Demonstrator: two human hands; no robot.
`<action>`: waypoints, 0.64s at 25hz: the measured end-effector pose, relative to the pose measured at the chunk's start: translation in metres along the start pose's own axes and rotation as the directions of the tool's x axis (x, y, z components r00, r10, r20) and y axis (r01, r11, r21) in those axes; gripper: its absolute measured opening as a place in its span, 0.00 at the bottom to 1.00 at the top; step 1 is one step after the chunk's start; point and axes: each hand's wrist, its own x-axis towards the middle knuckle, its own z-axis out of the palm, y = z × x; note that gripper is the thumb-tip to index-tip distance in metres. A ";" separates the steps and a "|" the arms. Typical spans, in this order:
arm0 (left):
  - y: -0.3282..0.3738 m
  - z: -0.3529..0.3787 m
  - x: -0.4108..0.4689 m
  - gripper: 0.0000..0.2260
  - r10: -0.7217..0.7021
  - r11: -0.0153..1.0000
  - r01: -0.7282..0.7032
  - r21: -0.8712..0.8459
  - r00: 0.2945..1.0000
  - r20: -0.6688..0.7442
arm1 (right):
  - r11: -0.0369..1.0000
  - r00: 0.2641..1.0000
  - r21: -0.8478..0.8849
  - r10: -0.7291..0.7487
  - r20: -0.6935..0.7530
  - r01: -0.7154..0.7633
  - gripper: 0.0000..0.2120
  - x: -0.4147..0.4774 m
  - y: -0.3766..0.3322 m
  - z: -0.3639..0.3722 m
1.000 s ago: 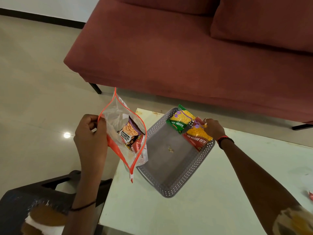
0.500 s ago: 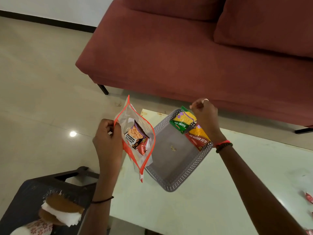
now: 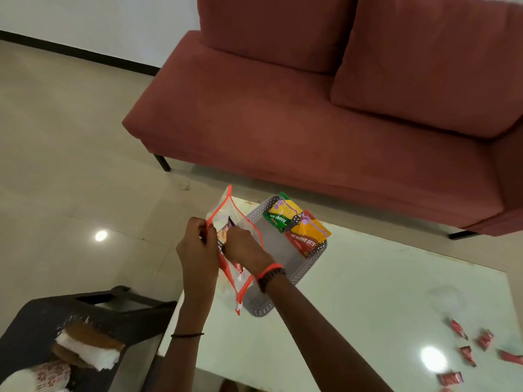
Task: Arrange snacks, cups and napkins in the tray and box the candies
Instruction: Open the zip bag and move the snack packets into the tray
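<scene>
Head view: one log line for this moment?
left hand: holds pouch | right hand: in pouch | tray: green pack, red pack | candies: on table

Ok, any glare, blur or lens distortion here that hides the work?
Head view: lamp glare on the table beside the candies and on the floor, none near the zip bag; the wide-angle lens bends the sofa edges; print on the green packet in the tray is readable.

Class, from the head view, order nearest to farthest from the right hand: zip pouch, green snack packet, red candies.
1. Zip pouch, which the right hand reaches into.
2. Green snack packet, tray's far end.
3. Red candies, far right on table.
</scene>
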 end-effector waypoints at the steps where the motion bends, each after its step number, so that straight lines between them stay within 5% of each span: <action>1: 0.004 0.000 -0.004 0.04 0.013 1.000 -0.013 0.000 1.000 0.002 | 1.000 1.000 -0.028 0.011 -0.016 -0.012 0.09 0.015 0.008 0.007; 8: 0.021 0.003 -0.030 0.04 0.084 0.996 -0.082 -0.029 0.995 0.059 | 0.908 0.981 -0.385 0.113 -0.160 -0.168 0.18 0.059 0.050 0.031; 16: 0.013 -0.001 -0.040 0.06 0.062 0.998 -0.060 -0.023 0.994 0.094 | 0.924 0.955 -0.335 0.088 -0.285 -0.185 0.14 0.051 0.061 0.051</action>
